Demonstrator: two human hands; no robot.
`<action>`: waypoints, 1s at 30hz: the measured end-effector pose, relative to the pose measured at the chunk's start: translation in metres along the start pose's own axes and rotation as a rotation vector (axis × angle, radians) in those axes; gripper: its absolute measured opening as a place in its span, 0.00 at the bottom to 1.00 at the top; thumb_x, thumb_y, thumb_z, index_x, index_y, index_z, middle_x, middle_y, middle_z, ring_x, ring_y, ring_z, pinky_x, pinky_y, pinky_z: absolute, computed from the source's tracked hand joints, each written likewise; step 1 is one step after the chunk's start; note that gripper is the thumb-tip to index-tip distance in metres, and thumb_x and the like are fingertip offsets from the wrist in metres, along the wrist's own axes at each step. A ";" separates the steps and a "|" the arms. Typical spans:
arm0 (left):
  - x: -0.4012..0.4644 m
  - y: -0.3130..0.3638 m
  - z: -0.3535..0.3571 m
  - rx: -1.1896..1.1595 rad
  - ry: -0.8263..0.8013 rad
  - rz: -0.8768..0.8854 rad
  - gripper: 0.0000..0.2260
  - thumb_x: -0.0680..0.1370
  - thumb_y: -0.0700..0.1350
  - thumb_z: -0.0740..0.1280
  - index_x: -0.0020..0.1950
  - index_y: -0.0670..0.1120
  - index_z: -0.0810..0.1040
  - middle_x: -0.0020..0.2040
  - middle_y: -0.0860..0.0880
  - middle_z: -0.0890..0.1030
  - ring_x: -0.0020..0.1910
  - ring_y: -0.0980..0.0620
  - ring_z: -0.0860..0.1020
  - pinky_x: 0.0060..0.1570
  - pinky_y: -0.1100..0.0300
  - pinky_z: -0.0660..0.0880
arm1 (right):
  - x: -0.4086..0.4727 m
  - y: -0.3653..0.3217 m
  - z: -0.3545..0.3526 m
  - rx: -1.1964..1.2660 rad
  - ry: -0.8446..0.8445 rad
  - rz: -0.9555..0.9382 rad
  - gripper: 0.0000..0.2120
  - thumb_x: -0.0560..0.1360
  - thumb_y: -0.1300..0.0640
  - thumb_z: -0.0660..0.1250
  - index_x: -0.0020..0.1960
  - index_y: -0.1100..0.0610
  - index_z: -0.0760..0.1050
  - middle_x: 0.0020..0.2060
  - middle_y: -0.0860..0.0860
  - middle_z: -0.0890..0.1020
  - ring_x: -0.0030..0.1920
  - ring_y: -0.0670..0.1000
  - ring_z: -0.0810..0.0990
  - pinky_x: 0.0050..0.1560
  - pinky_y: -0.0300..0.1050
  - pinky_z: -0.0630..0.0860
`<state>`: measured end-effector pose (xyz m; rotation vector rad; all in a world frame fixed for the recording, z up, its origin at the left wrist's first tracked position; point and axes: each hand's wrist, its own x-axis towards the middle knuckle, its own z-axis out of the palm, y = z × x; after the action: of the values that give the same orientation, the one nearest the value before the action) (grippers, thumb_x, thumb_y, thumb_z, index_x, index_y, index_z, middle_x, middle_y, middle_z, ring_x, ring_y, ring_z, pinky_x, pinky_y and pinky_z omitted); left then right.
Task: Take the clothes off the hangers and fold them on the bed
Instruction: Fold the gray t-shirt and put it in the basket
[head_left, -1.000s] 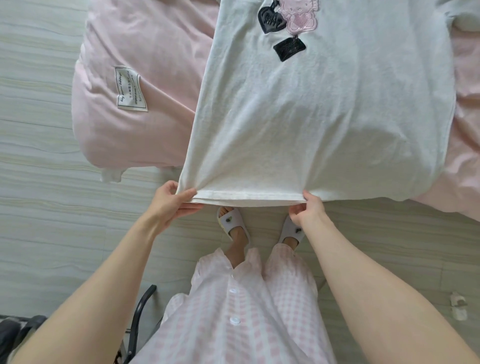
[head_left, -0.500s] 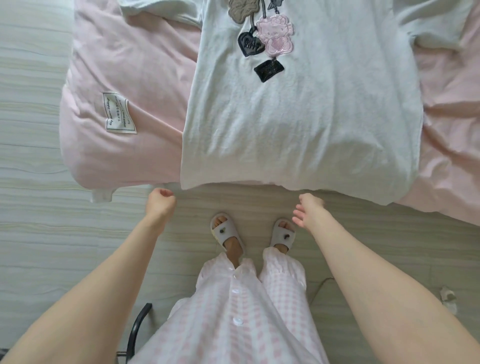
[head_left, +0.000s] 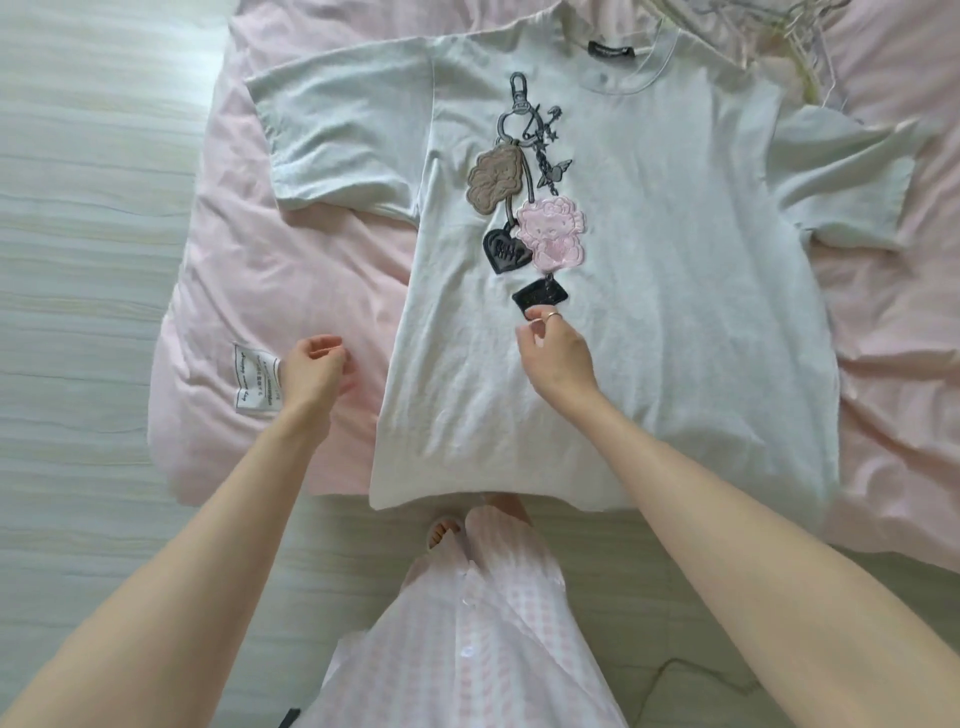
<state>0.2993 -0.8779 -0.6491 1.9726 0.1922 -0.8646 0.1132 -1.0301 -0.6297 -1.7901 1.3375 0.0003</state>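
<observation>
Nearest the camera hang pink-checked pyjamas (head_left: 467, 639) above a pale wood-grain floor (head_left: 78, 260). The left hand (head_left: 311, 371) hovers over the pink duvet (head_left: 270, 291) beside a white sewn label (head_left: 254, 384), its grip loosely curled and holding nothing. The right hand (head_left: 556, 353) lies over the middle of the white T-shirt (head_left: 675, 312), fingers loosely curled just below a black tag patch (head_left: 540, 296); whether they pinch the cloth cannot be told. The shirt lies face up on the bed, hem overhanging its near edge. Farther off, pale hangers (head_left: 769, 31) lie past the collar.
</observation>
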 end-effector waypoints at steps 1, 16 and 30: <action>0.008 0.011 0.004 -0.024 0.001 -0.005 0.08 0.78 0.34 0.59 0.56 0.42 0.71 0.42 0.48 0.76 0.37 0.54 0.76 0.36 0.64 0.77 | 0.013 -0.006 0.001 -0.047 -0.024 -0.047 0.18 0.79 0.54 0.58 0.67 0.58 0.69 0.60 0.54 0.77 0.63 0.54 0.72 0.62 0.46 0.66; 0.131 0.134 0.069 -0.737 0.180 -0.242 0.05 0.74 0.36 0.70 0.48 0.42 0.76 0.48 0.44 0.81 0.45 0.48 0.81 0.48 0.54 0.80 | 0.181 -0.099 0.016 -0.690 -0.430 -0.503 0.28 0.81 0.47 0.52 0.77 0.49 0.46 0.77 0.49 0.41 0.76 0.51 0.38 0.74 0.59 0.41; 0.086 0.193 0.136 0.326 -0.086 0.989 0.11 0.76 0.46 0.62 0.57 0.48 0.79 0.53 0.42 0.75 0.49 0.48 0.76 0.49 0.61 0.73 | 0.230 -0.090 -0.070 0.837 -0.365 0.320 0.29 0.80 0.40 0.47 0.71 0.58 0.63 0.63 0.56 0.75 0.58 0.55 0.78 0.62 0.56 0.73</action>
<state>0.3838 -1.1116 -0.6109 1.9598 -0.9548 -0.3187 0.2467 -1.2491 -0.6381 -0.8199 1.1056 -0.0493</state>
